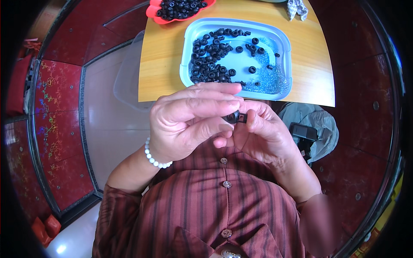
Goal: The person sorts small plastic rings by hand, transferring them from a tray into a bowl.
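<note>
Head view: the left hand [183, 115] and right hand [270, 131], fingertips nearly together, pinch one black part [232, 117] before the worktop [161, 64], work seemingly midway, many black pieces [211, 75] lying loose in the blue tray [185, 56], and whether those in the red dish [151, 12] are finished unclear.

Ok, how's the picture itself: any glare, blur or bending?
Head view: fisheye bends the edges of the tabletop, corners black; bright glare on the white surface, lower left; a smeared blur at the right sleeve; the held black part too dark for fine detail.
</note>
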Tool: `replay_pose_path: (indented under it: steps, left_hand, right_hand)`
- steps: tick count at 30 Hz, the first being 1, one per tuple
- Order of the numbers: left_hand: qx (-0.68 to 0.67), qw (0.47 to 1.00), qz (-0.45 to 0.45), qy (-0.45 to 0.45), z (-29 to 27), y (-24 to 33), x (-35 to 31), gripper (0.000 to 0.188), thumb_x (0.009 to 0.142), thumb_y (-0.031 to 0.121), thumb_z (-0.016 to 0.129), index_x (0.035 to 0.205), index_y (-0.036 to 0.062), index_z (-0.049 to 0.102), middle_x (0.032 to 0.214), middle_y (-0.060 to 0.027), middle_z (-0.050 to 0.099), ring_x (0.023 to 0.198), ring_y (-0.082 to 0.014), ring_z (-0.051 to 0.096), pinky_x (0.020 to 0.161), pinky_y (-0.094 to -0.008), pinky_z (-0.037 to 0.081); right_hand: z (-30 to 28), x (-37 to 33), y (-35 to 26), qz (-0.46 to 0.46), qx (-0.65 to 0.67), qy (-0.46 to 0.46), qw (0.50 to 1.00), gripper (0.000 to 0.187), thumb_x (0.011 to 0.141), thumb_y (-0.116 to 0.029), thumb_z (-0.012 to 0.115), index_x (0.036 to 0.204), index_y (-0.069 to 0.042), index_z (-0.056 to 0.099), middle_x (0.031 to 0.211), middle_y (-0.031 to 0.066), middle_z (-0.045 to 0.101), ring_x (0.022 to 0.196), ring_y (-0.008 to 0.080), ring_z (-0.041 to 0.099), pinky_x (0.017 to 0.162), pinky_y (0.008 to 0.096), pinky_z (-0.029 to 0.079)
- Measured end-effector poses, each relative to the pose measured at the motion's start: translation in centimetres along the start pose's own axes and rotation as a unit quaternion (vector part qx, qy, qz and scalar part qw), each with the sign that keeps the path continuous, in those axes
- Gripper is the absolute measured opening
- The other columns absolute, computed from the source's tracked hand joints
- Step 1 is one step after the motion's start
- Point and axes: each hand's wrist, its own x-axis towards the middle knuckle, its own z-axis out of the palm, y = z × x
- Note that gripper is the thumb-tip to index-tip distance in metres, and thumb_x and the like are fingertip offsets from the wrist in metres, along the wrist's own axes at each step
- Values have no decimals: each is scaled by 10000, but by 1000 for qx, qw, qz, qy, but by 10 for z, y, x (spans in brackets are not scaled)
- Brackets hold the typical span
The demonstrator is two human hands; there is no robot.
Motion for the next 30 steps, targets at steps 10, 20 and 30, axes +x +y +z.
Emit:
replay_pose_path:
  steps: [10, 20, 30]
  left_hand:
    - [-1, 999, -39, -36, 0, -3, 0, 242, 771, 40, 709, 1005, 10, 654, 946, -169, 673, 923, -308, 656, 769, -359, 553]
    - [112, 984, -101, 92, -61, -55, 67, 209, 808, -9, 649, 1014, -25, 621, 923, -55, 657, 842, -121, 624, 773, -255, 508]
    - [501, 854, -49, 129, -192, -170, 153, 215, 810, 66, 655, 1024, 53, 672, 966, -67, 680, 864, -110, 645, 782, -243, 511]
  right_hand:
    - [2, 7, 4, -59, -36, -2, 998, 255, 896, -171, 601, 1081, 4, 618, 987, 91, 623, 896, 170, 587, 825, 345, 491]
    - [-20, 7, -42, -185, -465, 214, 839, 180, 842, -138, 661, 950, 7, 665, 858, 50, 641, 708, 126, 572, 650, 250, 466]
    - [-39, 22, -79, -104, -908, 176, 365, 70, 738, -114, 654, 802, -105, 682, 814, 76, 609, 828, 259, 591, 758, 372, 407]
